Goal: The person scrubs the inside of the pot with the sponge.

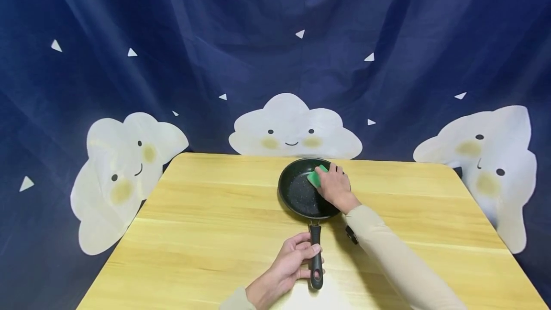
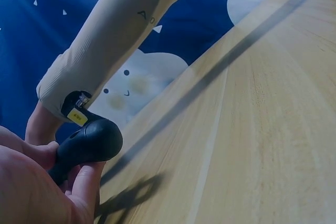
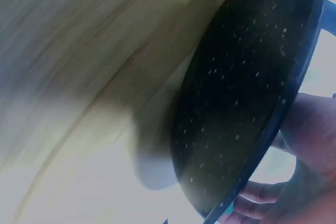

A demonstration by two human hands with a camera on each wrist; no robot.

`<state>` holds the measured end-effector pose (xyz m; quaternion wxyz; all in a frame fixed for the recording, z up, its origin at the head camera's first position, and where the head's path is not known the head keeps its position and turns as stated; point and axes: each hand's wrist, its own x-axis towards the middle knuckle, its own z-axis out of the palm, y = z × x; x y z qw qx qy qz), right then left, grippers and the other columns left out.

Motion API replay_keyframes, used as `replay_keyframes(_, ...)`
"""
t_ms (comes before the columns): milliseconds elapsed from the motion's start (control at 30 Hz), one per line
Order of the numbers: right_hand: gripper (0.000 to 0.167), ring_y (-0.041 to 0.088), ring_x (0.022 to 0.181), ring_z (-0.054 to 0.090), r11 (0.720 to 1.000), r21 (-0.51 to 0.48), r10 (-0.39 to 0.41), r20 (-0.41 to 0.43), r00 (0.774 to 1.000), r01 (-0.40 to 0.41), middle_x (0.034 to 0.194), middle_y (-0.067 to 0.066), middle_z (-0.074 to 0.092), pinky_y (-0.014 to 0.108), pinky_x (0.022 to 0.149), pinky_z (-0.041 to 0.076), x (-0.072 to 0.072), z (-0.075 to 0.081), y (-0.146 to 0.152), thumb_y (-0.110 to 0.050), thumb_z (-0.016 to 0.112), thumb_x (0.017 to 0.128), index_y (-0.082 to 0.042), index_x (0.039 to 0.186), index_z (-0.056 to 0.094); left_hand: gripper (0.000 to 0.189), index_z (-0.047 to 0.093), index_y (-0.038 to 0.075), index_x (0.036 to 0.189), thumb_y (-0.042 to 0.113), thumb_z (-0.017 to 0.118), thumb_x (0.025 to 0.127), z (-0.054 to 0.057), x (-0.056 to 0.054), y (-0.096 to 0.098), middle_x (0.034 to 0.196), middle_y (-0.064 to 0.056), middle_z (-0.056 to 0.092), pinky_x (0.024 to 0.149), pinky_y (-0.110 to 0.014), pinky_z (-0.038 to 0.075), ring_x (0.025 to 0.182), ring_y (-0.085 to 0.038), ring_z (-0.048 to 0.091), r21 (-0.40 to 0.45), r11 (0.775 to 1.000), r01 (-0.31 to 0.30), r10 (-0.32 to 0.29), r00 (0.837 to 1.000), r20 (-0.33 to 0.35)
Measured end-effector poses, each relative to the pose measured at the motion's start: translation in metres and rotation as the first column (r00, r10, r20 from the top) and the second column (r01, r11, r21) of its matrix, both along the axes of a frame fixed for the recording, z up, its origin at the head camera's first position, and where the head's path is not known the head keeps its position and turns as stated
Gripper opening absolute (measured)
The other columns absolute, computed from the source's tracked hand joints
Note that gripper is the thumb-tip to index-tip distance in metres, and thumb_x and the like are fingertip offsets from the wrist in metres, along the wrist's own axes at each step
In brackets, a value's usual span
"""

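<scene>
A black speckled frying pan (image 1: 301,197) is at the far middle of the table, its handle (image 1: 315,236) pointing toward me. My left hand (image 1: 287,262) grips that handle, thumb on top and fingers beneath. In the left wrist view the handle's rounded end (image 2: 100,141) sticks out of the left hand (image 2: 37,182). Inside the pan, my right hand (image 1: 335,183) holds a green sponge (image 1: 314,179) against the inner surface. The right wrist view shows the pan's outer side (image 3: 241,87), with the right hand (image 3: 294,182) beyond the rim and the sponge mostly hidden.
The light wooden table (image 1: 206,233) spreads out around the pan. Behind it hangs a dark blue curtain (image 1: 258,27) with smiling clouds and white triangles. A small black device (image 1: 351,234) is strapped at the right wrist.
</scene>
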<state>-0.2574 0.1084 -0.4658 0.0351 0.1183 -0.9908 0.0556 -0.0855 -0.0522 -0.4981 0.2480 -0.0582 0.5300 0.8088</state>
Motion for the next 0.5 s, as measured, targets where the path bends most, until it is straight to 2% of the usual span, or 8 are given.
replay_keyframes(267,0.059,0.049,0.110,0.052,0.999,0.029,-0.016,0.044,0.999,0.015,0.123,0.033,0.051,0.057,0.083,0.054,0.003,0.005,0.003,-0.023,0.079,0.088,-0.015,0.142,0.057,0.036,0.057,0.000,0.131,0.006,0.067,0.097,0.000,-0.001,-0.001,0.093,-0.006,0.067,0.060,-0.036,0.061,0.078,-0.022,0.068,0.006,1.000,-0.002,0.002,1.000,-0.005)
replay_keyframes(500,0.064,0.050,0.109,0.053,0.998,0.055,-0.020,0.083,0.996,0.016,0.125,0.036,0.050,0.057,0.081,0.055,0.008,0.011,0.003,-0.024,0.078,0.088,-0.015,0.147,0.054,0.040,0.055,-0.002,0.135,0.004,0.067,0.097,-0.002,-0.001,-0.001,0.096,-0.008,0.067,0.063,-0.041,0.061,0.079,-0.024,0.068,0.009,1.000,-0.005,0.005,1.000,0.007)
